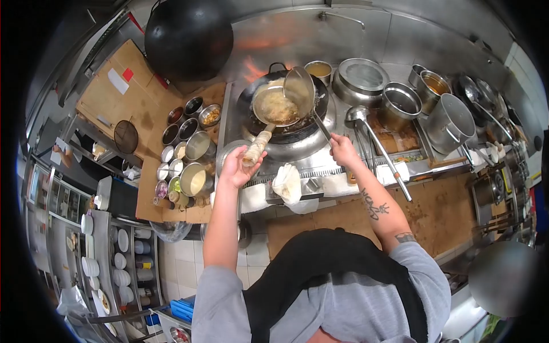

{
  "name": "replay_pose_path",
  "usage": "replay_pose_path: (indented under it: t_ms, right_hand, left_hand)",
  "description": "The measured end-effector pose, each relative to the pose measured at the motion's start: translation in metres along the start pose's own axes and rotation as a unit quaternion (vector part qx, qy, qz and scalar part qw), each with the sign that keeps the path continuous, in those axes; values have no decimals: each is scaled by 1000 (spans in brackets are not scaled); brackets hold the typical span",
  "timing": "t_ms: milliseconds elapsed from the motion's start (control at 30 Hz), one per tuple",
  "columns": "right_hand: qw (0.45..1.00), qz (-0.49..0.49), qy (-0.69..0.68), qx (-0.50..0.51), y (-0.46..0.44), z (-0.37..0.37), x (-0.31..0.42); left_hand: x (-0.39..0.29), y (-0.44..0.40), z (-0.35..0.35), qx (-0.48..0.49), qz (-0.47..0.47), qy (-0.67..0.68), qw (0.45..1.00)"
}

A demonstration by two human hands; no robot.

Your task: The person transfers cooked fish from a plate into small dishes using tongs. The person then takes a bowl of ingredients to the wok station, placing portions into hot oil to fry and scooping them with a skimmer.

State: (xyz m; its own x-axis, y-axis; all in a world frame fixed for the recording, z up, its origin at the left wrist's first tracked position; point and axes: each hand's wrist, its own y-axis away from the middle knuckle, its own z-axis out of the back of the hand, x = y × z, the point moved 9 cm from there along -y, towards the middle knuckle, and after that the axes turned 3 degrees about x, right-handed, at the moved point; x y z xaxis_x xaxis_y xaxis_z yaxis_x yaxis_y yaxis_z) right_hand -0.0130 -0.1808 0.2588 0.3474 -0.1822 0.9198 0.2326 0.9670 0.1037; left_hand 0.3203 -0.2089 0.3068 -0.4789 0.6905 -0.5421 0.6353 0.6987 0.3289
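Observation:
My left hand [243, 166], palm turned up, is closed around the cloth-wrapped handle [261, 143] of a wide round strainer. Pale, golden pieces of food [278, 108] lie in that strainer, over a black wok [249, 111] on the burner. My right hand [343, 150] grips the dark handle of a second round strainer [299, 90]. This one is tilted up on edge at the right of the food. Orange flames [251, 70] show behind the wok. I cannot tell how much is inside the wok under the strainers.
Several bowls and pots of ingredients [195, 179] stand left of the stove. On the right are a ladle [358, 114] with a long handle, a lidded pot [361, 80] and a tall pot [450, 123]. A white cloth [287, 183] hangs at the front edge.

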Motion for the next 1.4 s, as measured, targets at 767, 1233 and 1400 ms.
replay_pose_path:
  t_ms: [767, 1233, 1400]
  right_hand:
    - [970, 184, 88, -133, 24, 25, 57]
    - [965, 199, 112, -129, 34, 42, 76]
    - [979, 188, 60, -55, 37, 43, 70]
  left_hand:
    - [158, 81, 83, 64, 97, 50, 992]
    - [218, 164, 162, -146, 200, -228, 942]
    - [67, 112, 67, -125, -171, 154, 965]
